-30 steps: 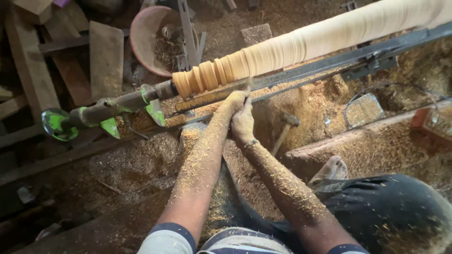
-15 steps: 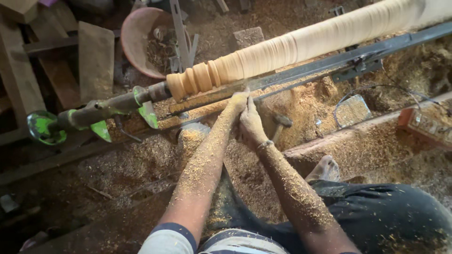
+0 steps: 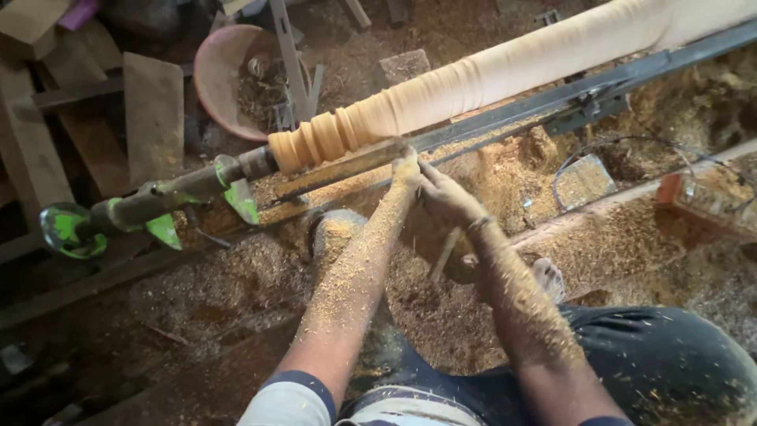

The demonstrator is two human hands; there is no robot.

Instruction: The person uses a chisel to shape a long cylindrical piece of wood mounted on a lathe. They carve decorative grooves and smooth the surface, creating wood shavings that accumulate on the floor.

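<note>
A long pale wooden spindle (image 3: 505, 75) lies across a lathe, with rounded beads cut into its left end (image 3: 315, 138). My left hand (image 3: 406, 167) is closed on a thin turning chisel (image 3: 426, 172) and presses it on the wooden tool rest (image 3: 347, 170) just below the spindle. My right hand (image 3: 448, 201) grips the same tool just behind, close to the left hand. Sawdust coats both forearms. The chisel's tip is hidden by my fingers.
A green-painted lathe end (image 3: 71, 229) sits at the left, a metal rail (image 3: 568, 99) runs under the spindle. A clay-coloured bowl (image 3: 225, 79) and planks (image 3: 154, 110) lie beyond. Sawdust heaps, a wire-rimmed basket (image 3: 583, 181), a brick (image 3: 694, 201) and my bare foot (image 3: 548, 276) are nearby.
Both hands have slid a little to the right along the rest, away from the beads. My right hand has drawn slightly back from the left.
</note>
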